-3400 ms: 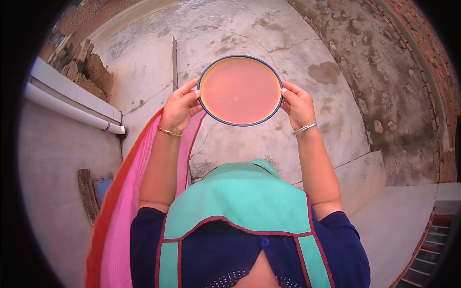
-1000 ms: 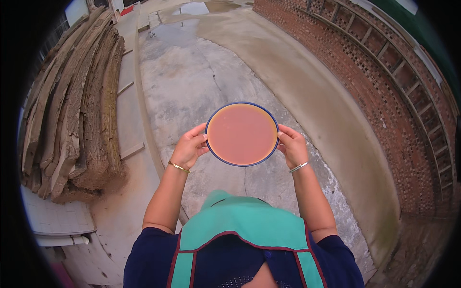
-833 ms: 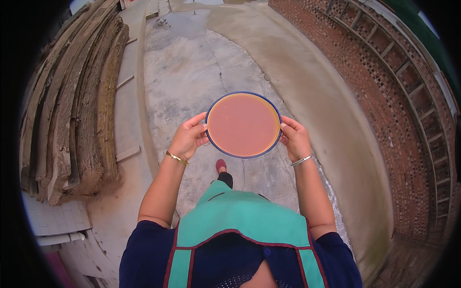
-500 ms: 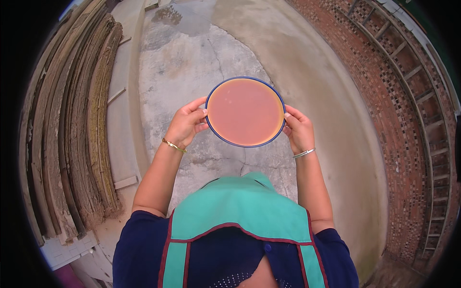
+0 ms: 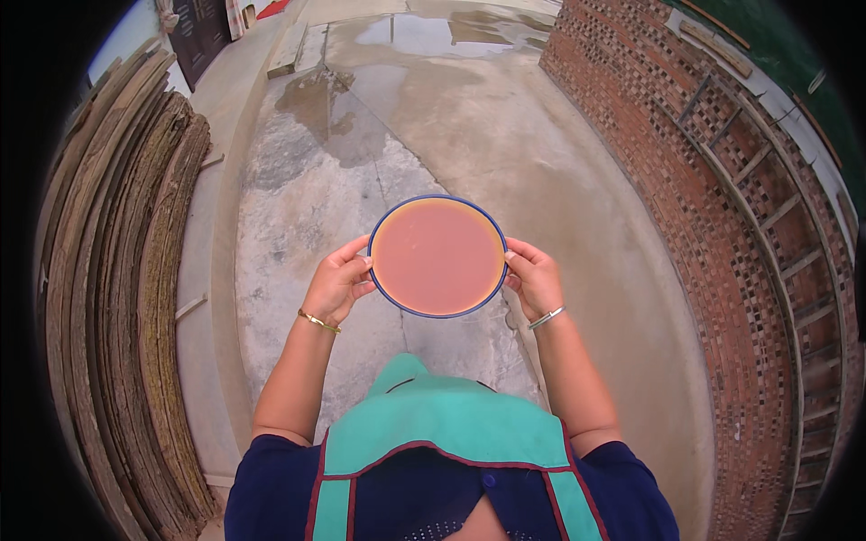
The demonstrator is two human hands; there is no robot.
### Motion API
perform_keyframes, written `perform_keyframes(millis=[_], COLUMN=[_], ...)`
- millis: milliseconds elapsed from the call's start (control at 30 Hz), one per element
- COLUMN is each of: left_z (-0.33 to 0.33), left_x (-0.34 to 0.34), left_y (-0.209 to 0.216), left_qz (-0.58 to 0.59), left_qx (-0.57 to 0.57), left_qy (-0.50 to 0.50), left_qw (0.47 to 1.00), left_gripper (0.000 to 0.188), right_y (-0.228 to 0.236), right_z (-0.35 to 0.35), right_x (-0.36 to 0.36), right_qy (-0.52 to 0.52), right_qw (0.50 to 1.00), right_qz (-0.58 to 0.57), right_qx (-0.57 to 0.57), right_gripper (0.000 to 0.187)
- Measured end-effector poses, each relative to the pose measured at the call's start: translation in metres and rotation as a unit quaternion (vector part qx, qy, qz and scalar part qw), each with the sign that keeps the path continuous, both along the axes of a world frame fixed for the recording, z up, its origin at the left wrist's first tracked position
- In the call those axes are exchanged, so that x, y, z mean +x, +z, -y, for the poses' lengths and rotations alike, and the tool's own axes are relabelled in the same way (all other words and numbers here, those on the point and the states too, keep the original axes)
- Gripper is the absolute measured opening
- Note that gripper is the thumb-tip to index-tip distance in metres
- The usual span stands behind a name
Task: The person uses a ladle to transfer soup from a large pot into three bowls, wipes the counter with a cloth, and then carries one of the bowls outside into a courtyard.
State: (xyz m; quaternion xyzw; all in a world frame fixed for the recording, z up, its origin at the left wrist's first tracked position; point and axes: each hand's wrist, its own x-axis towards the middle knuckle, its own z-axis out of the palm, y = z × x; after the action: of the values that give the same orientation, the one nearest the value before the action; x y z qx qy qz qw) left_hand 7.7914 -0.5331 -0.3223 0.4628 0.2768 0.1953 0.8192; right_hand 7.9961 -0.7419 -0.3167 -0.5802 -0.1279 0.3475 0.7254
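A person carries a round, blue-rimmed basin brimful of orange-pink liquid, held level out in front, left hand gripping its rim at nine o'clock and right hand at three o'clock, seemingly to avoid spilling onto the concrete ground.

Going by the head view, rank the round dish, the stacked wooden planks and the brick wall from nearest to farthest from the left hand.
1. Round dish: held at its left rim by the left hand.
2. Stacked wooden planks: off to the left, across a strip of concrete.
3. Brick wall: far right, beyond the dish and the right hand.
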Motion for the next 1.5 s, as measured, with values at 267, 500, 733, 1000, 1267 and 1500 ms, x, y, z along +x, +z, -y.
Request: perform_keyframes(millis=[267, 500, 733, 1000, 1267, 1500], left_z=[-0.205, -0.377, -0.532, -0.723, -0.888, -1.028], left_x=[0.263, 0.503, 0.738, 1.015, 1.313, 1.587], left_y=[-0.009, -0.002, -0.025, -0.029, -0.014, -0.048], left_qz=[0.010, 0.011, 0.022, 0.045, 0.001, 0.004], left_qx=[0.022, 0.020, -0.011, 0.012, 0.012, 0.010], left_qy=[-0.020, -0.053, -0.046, -0.092, -0.115, -0.126], left_qw=[1.000, 0.998, 0.999, 0.995, 0.993, 0.992], left_gripper=[0.041, 0.040, 0.039, 0.039, 0.040, 0.040], right_y=[-0.013, -0.014, -0.029, -0.023, -0.027, -0.046], right_z=[-0.195, -0.360, -0.517, -0.691, -0.850, -0.991], right_x=[0.251, 0.482, 0.720, 0.984, 1.265, 1.536], right_qy=[-0.028, -0.053, -0.045, -0.072, -0.115, -0.123], right_qw=[0.999, 0.998, 0.999, 0.997, 0.993, 0.992], right_qz=[0.006, 0.003, 0.017, 0.015, 0.000, 0.013], right_qx=[0.020, 0.023, 0.010, -0.008, -0.014, 0.000], right_gripper=[0.028, 0.025, 0.026, 0.029, 0.029, 0.027])
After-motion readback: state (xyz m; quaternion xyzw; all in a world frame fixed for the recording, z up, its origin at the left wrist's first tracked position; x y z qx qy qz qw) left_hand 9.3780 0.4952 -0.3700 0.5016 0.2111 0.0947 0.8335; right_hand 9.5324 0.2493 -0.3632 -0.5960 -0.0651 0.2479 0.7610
